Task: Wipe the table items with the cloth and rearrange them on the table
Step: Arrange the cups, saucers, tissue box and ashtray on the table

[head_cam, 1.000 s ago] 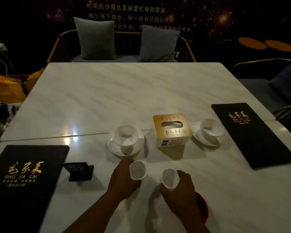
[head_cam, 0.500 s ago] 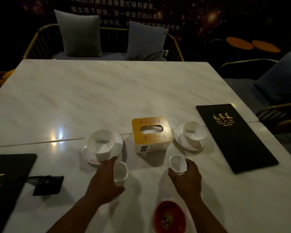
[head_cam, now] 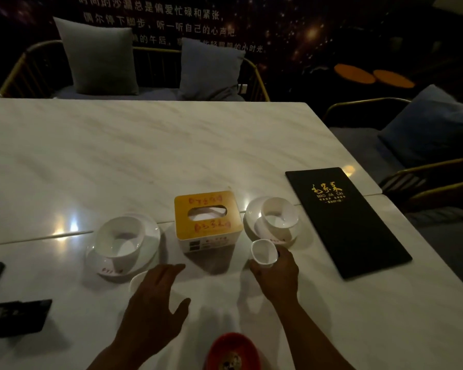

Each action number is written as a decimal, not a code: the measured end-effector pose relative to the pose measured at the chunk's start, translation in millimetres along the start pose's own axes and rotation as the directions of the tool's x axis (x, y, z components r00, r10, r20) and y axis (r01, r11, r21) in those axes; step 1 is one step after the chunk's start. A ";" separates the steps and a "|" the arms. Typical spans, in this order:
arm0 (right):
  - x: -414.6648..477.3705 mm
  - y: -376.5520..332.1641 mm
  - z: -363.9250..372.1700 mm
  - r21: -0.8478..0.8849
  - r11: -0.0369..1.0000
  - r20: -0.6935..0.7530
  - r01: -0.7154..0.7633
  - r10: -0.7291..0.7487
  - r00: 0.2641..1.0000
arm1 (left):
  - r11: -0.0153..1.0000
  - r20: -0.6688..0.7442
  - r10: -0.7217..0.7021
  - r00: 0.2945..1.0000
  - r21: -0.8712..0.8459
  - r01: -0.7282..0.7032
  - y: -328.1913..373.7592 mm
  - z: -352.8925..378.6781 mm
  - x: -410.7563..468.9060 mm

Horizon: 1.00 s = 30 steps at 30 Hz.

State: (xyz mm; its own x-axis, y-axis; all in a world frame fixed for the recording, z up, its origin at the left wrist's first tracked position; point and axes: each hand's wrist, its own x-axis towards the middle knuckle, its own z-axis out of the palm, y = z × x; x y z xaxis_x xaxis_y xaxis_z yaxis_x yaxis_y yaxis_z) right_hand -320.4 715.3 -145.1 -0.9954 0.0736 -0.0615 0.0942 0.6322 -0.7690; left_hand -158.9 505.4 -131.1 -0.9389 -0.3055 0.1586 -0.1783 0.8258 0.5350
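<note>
since half a second ago the left hand (head_cam: 155, 297) has let go of the left cup (head_cam: 137, 281); its fingers are now spread above it. the left cup stands on the surface (head_cam: 171, 145) to the near left of the tissue box (head_cam: 207, 222) and is judged placed. the right hand (head_cam: 277, 275) grips the right cup (head_cam: 262, 252) with curled fingers at the tissue box's near right corner, just beside the right bowl and saucer (head_cam: 274, 220). this cup's mouth faces up; its long axis is near vertical. no cloth is in view.
</note>
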 end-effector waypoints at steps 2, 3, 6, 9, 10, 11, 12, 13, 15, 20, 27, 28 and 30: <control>0.9 3.2 -0.2 -0.003 1.000 0.004 -0.004 0.004 1.000 | 1.000 0.004 0.004 1.000 -0.018 -0.004 2.9 9.1 -2.7; 1.4 4.7 0.0 -0.010 1.000 0.005 -0.007 0.007 1.000 | 1.000 0.015 0.006 1.000 -0.030 -0.006 3.8 13.1 -3.8; 2.6 8.6 1.2 -0.023 1.000 0.009 0.000 0.001 1.000 | 0.998 0.058 -0.001 0.998 -0.061 0.005 7.2 21.7 -5.6; 1.9 9.7 0.5 -0.028 1.000 0.019 0.000 0.001 1.000 | 0.997 0.084 -0.016 0.996 -0.071 0.022 10.2 28.0 -8.0; 1.6 10.0 0.4 -0.035 0.999 0.022 0.002 -0.001 1.000 | 0.996 0.095 -0.027 0.995 -0.076 0.035 10.6 29.2 -9.3; 1.1 10.3 0.2 -0.042 0.999 0.027 0.003 -0.002 1.000 | 0.995 0.111 -0.039 0.993 -0.082 0.048 10.8 30.3 -10.7; 0.6 10.8 0.2 -0.049 0.999 0.031 0.002 -0.001 1.000 | 0.994 0.131 -0.045 0.990 -0.088 0.057 11.2 30.8 -12.4; -0.4 11.2 0.3 -0.055 0.998 0.031 0.001 0.001 1.000 | 0.993 0.149 -0.045 0.988 -0.097 0.060 11.6 31.1 -14.6; -2.3 12.5 0.5 -0.063 0.998 0.027 0.002 -0.001 1.000 | 0.991 0.175 -0.040 0.984 -0.118 0.062 12.9 30.9 -19.4; -2.0 13.8 -0.9 -0.069 0.998 0.058 0.009 -0.005 0.998 | 0.988 0.224 -0.066 0.972 -0.125 0.096 16.1 29.6 -28.0; -52.3 26.4 -23.6 -0.282 0.948 0.196 -0.146 0.206 0.959 | 0.924 0.490 -0.285 0.824 -0.088 0.371 25.4 25.2 -43.8; -64.3 30.9 -28.2 -0.304 0.939 0.258 -0.160 0.243 0.935 | 0.896 0.543 -0.301 0.784 -0.121 0.428 28.5 25.5 -46.5; -87.6 40.7 -34.7 -0.284 0.944 0.378 -0.166 0.269 0.886 | 0.819 0.609 -0.323 0.725 -0.204 0.536 35.8 25.4 -52.0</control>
State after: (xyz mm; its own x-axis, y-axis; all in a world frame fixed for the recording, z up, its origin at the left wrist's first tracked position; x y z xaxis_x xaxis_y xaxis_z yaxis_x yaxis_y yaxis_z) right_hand -228.8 761.4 -148.9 -0.8632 -0.0561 -0.5017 0.2590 0.8038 -0.5356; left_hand -124.0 562.9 -141.2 -0.8023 -0.1993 -0.5627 -0.5892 0.4163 0.6925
